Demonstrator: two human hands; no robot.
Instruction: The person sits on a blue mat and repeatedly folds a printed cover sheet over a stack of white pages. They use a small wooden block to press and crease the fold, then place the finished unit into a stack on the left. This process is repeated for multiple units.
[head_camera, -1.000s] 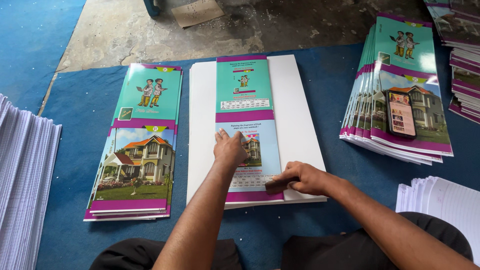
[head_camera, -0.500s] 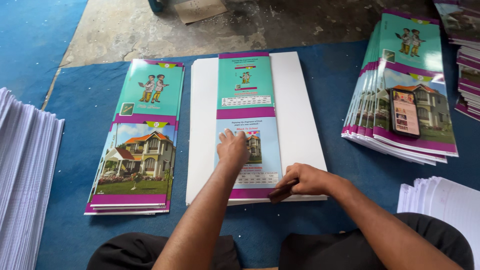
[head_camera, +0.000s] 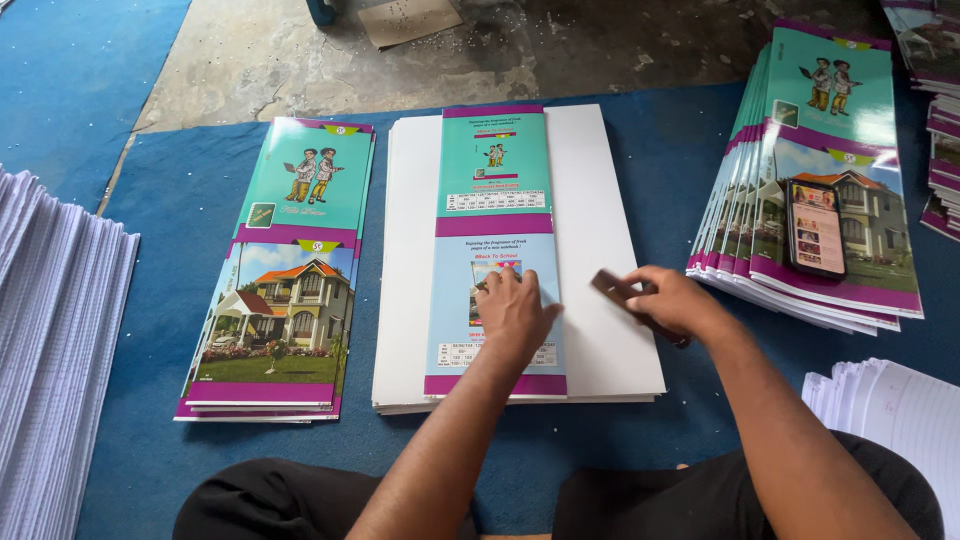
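Observation:
A folded teal and purple printed cover lies along the middle of a white sheet stack. My left hand presses flat on the lower half of that cover. To its right, my right hand grips a dark flat stick-like tool that rests on the white sheet beside the cover's right edge.
A pile of open covers with a house picture lies left of the white stack. A fanned pile of covers sits at the right with a phone on top. White paper stacks stand at far left and lower right. A blue mat covers the floor.
My right hand has moved with the dark tool from the cover's lower edge up and to the right, onto the white sheet. My left hand stays on the cover.

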